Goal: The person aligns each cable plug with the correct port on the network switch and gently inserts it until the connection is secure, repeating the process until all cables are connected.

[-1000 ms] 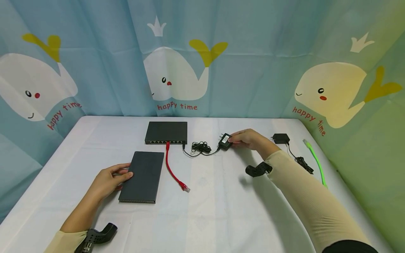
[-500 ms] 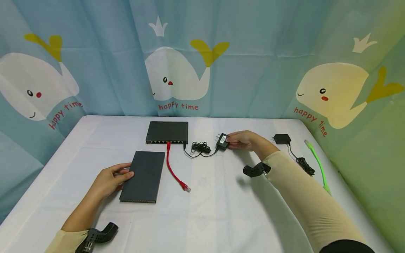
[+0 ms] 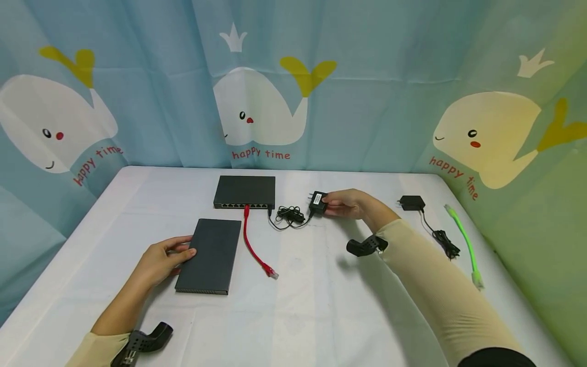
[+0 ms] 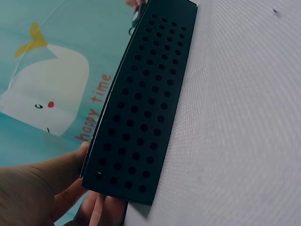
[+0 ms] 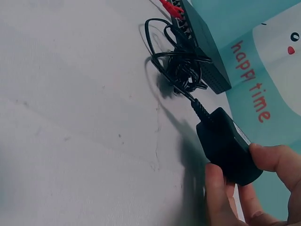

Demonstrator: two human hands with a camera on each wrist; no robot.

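My left hand (image 3: 161, 261) grips the left edge of a dark flat box (image 3: 209, 256), thumb on top and fingers beneath; its perforated side (image 4: 141, 103) faces the left wrist camera. A black power adapter (image 3: 318, 203) is pinched between the thumb and fingers of my right hand (image 3: 347, 204). From the adapter a bundled black cord (image 5: 186, 70) runs to a black network switch (image 3: 244, 191) at the back of the table. One end of a red network cable (image 3: 254, 251) is plugged into the switch's row of ports; the other end lies loose on the cloth.
To the right lie a second black adapter (image 3: 411, 203) with its bundled cord (image 3: 446, 243) and a green network cable (image 3: 465, 239) near the table's edge. Behind the white-covered table (image 3: 293, 316) hangs a blue curtain (image 3: 367, 112) printed with whales.
My right hand has shifted slightly left with the adapter, toward the coiled cord. The left hand keeps its grip on the box. The head view has turned a little.
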